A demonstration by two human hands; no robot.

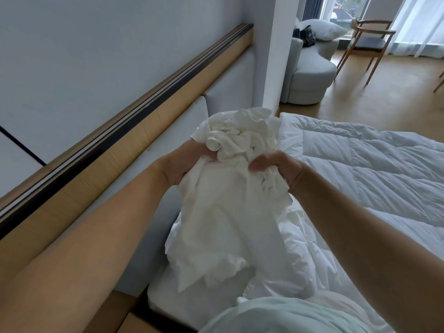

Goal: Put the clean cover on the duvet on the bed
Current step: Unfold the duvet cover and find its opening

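Grips bunched white cover point(228, 203) in left hand point(179, 164) and right hand point(280, 165), both clenched round it, above quilted duvet point(360, 169) on bed point(165, 299).

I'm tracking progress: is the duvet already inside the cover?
No, the quilted duvet lies spread out and bare, while the left hand and right hand grip the bunched cover above it.
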